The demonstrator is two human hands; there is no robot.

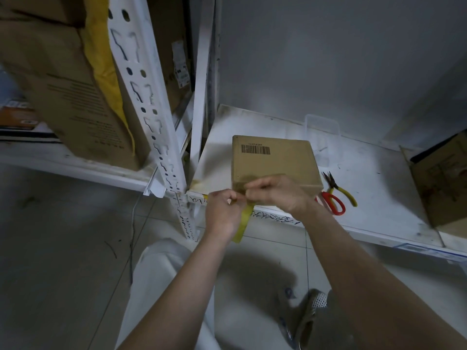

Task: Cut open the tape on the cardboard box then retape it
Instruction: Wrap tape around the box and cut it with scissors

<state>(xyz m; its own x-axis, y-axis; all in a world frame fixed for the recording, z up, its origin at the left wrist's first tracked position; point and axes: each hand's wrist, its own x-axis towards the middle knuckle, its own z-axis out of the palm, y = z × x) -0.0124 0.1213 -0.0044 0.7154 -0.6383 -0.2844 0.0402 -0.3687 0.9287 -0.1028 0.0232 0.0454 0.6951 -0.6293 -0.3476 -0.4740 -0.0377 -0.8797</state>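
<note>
Matt cardboard box; scuffed painted-metal shelf.

You can make out a barcode printed on the cardboard box at centre frame; its digits, like every other print, blur beyond reading.

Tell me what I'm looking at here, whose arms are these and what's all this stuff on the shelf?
This is one picture from a camera worn on a person's head, looking down at their own bare arms. No machine is involved. A small cardboard box with a barcode sits at the front edge of a white metal shelf. The left hand and right hand meet at the box's near edge, pinching a strip of yellowish tape that hangs down below the shelf. To the right of the box lie red-handled scissors and yellow-handled pliers. A clear plastic container stands behind the box.
</note>
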